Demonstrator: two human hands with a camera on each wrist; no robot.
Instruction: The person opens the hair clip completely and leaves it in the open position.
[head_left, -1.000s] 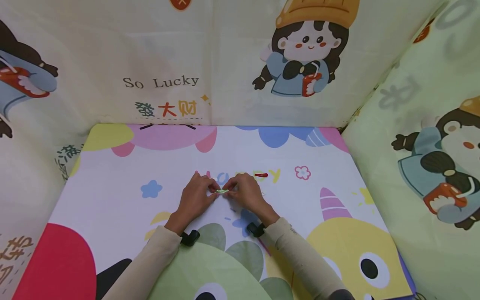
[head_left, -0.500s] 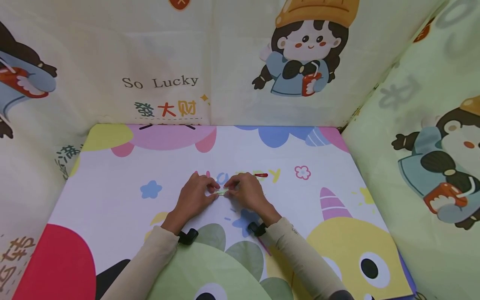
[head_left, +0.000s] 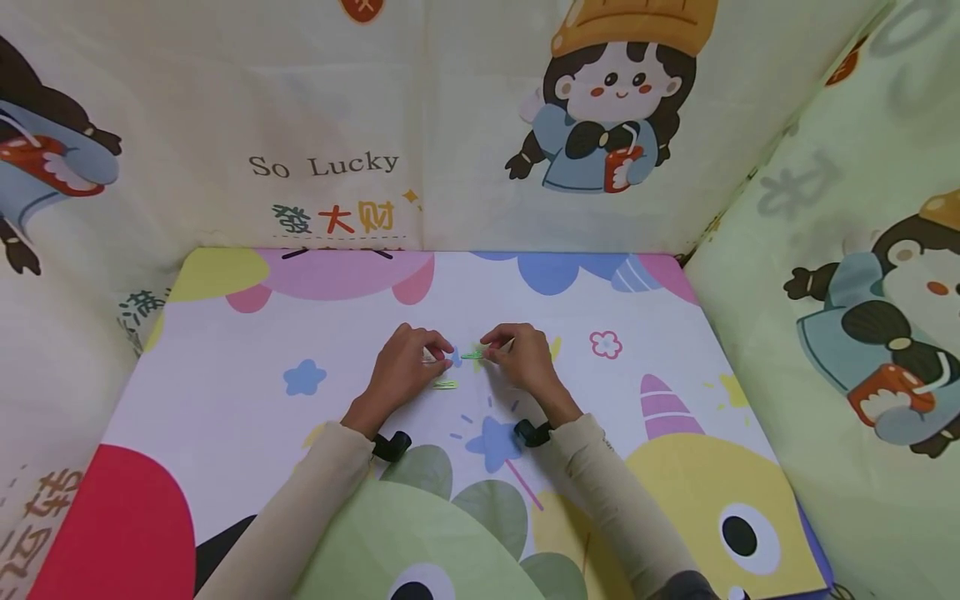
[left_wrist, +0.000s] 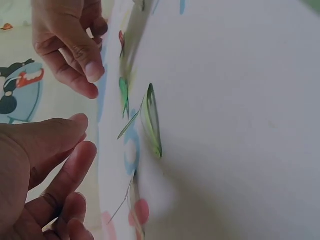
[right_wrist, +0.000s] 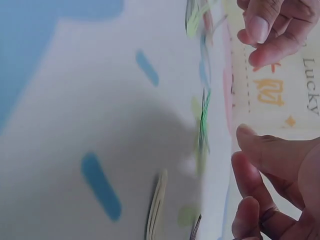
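A light green snap hair clip (head_left: 445,385) lies on the table close below my left hand (head_left: 408,367), its thin inner strip sprung out in the left wrist view. Just ahead and right is a brighter green hair clip (head_left: 472,356). My right hand (head_left: 521,358) hovers over its right end, thumb and forefinger slightly apart and holding nothing. The left thumb and forefinger also stand apart, with no clip between them. A pale clip (left_wrist: 134,200) lies beside the left hand, its strip raised. Behind the right hand in the head view, a red clip (left_wrist: 121,42) is hidden.
Another pale clip (right_wrist: 157,205) lies near the right hand. The white table cover (head_left: 360,308) carries printed cartoon shapes. Hanging printed cloth (head_left: 450,125) stands behind the table and along both sides.
Both hands held the light green clip between them earlier; now they have let go and it lies on the table. They have moved forward and right, toward the brighter green clip.
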